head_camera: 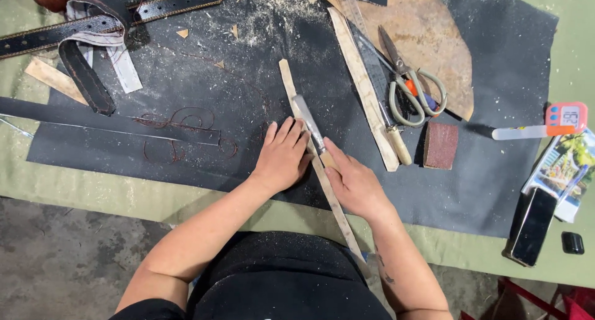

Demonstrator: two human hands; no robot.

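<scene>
Pale tan leather, a long narrow strip (319, 171), runs diagonally from centre frame down toward the lower middle, lying on a dark grey dusty work mat (496, 190) that covers most of the frame.

Left hand (282, 155): flat, palm down, fingers together and extended, pressing on the strip's left edge at centre frame. It grips nothing; it pins.

Right hand (353, 183): curled around the pale handle of a flat steel-bladed knife (308, 118), index finger laid along the handle. The blade lies along the strip, pointing to the upper left, its side just beside the left fingertips.

Surroundings: grey-handled scissors (406, 87) and a second wooden-handled tool (396, 143) right of centre; a reddish-brown sanding block (440, 146) beside them; a brown curved leather offcut (427, 28) at upper right; a black stitched belt (111, 16) at upper left; thin dark curled trimmings (186, 118) left of centre. A black phone (532, 227) lies at lower right.

Risk notes (judgement):
- Blade and left fingertips are near touching. A slip or sudden release of the edge could run it into the fingers.
- The strip is held at one spot only; its far end lies free and could swing under a push, spoiling the cut line.
- Fine leather dust on the mat may let the strip slide.
- A blade angle set too steep could gouge through the thin strip.
</scene>
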